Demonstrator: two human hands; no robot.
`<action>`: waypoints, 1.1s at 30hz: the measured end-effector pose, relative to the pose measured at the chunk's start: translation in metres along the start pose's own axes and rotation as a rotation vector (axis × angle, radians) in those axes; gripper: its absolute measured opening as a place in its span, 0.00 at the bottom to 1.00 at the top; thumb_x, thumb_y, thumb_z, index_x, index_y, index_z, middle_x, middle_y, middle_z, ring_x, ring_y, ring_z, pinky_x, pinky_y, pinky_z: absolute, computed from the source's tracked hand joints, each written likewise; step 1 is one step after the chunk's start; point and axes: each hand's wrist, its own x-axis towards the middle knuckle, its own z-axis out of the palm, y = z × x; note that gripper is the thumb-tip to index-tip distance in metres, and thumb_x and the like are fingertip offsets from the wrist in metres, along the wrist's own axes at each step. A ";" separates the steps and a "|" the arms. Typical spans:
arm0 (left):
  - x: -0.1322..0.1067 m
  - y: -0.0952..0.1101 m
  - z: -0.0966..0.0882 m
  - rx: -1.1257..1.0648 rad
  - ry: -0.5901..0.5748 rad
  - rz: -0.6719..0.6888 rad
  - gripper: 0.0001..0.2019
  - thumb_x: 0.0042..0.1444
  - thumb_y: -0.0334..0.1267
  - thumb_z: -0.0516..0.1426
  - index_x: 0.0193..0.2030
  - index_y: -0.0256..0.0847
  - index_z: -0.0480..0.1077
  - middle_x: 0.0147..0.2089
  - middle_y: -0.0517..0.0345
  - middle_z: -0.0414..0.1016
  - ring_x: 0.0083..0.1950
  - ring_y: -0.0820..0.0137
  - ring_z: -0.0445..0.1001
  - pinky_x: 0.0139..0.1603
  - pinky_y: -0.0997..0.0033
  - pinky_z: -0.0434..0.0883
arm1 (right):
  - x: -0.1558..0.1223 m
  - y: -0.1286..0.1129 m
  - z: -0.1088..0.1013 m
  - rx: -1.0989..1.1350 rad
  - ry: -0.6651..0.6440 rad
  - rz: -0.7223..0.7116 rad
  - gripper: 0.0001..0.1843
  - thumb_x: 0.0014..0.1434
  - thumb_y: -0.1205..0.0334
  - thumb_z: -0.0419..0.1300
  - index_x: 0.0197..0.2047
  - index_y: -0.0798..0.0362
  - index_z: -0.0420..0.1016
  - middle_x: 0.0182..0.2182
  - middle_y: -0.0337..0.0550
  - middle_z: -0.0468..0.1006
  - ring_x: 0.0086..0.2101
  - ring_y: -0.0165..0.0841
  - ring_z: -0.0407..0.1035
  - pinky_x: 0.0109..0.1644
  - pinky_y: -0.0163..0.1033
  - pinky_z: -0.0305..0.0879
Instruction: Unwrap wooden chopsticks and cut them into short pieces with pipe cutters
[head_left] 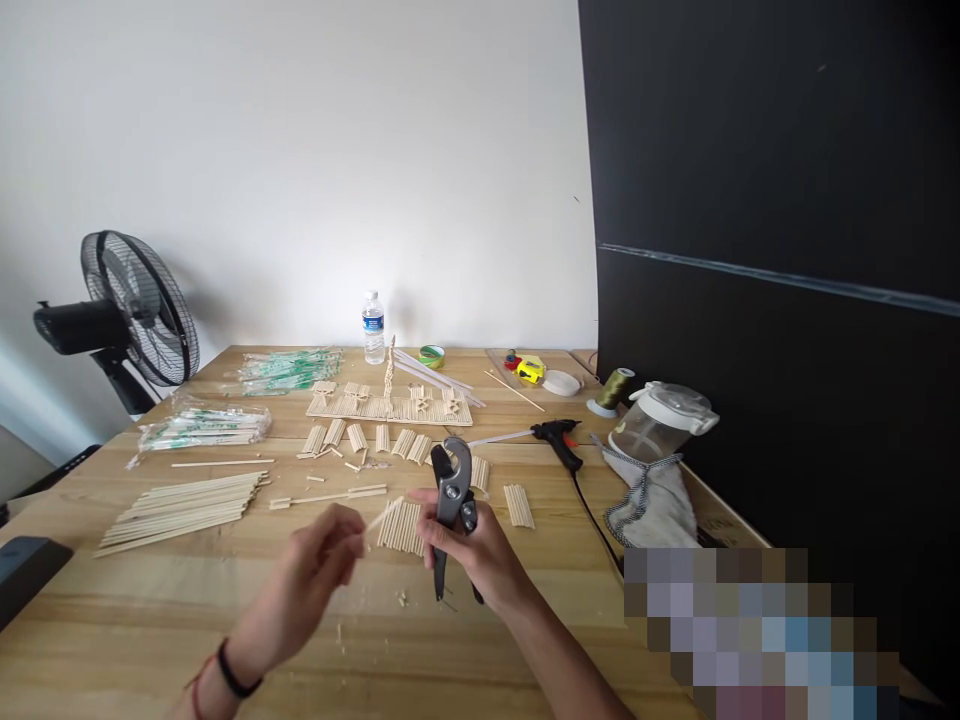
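Observation:
My left hand [322,560] is pinched closed on a short thin wooden stick [385,513], which points up to the right. In my right hand [476,550] is a pair of pruning shears [452,490], held upright with the jaws at the top and apart. The stick's far end lies close to the shears but does not appear to be between the jaws. Behind them on the table rests a row of short cut sticks [399,530] laid side by side. A similar small panel [519,506] lies right of my right hand.
Long sticks [184,510] lie at left, below wrapped bundles [206,425]. A stick structure [390,405] stands mid-table, with a water bottle [373,330] behind. At right are a glue gun [559,440], thread spool [615,390] and lidded plastic jar [660,420]. A fan [139,305] stands left.

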 end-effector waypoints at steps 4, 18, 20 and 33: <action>0.012 0.015 0.045 -0.243 -0.105 -0.021 0.16 0.70 0.54 0.53 0.41 0.43 0.65 0.31 0.61 0.72 0.25 0.75 0.65 0.25 0.75 0.63 | -0.001 -0.001 0.007 -0.005 0.041 -0.051 0.19 0.57 0.44 0.70 0.33 0.52 0.78 0.24 0.38 0.76 0.25 0.33 0.71 0.34 0.39 0.68; 0.070 -0.066 -0.024 0.747 0.064 0.261 0.09 0.66 0.33 0.51 0.40 0.43 0.73 0.46 0.47 0.78 0.48 0.55 0.75 0.51 0.52 0.72 | 0.017 0.007 -0.028 0.231 0.537 -0.074 0.23 0.48 0.43 0.76 0.33 0.53 0.76 0.26 0.38 0.76 0.23 0.34 0.70 0.30 0.41 0.70; 0.066 -0.060 -0.021 0.700 0.076 0.269 0.10 0.68 0.34 0.49 0.40 0.44 0.71 0.43 0.48 0.79 0.45 0.57 0.76 0.46 0.57 0.73 | 0.019 0.010 -0.030 0.241 0.551 -0.071 0.22 0.49 0.44 0.76 0.33 0.52 0.77 0.26 0.38 0.75 0.24 0.34 0.70 0.30 0.41 0.71; 0.041 -0.036 -0.001 -0.030 -0.240 -0.072 0.11 0.67 0.43 0.55 0.48 0.40 0.74 0.31 0.59 0.76 0.30 0.70 0.73 0.32 0.72 0.70 | 0.019 0.011 -0.047 0.250 0.612 -0.033 0.19 0.47 0.50 0.79 0.30 0.53 0.79 0.25 0.37 0.75 0.25 0.32 0.70 0.32 0.40 0.70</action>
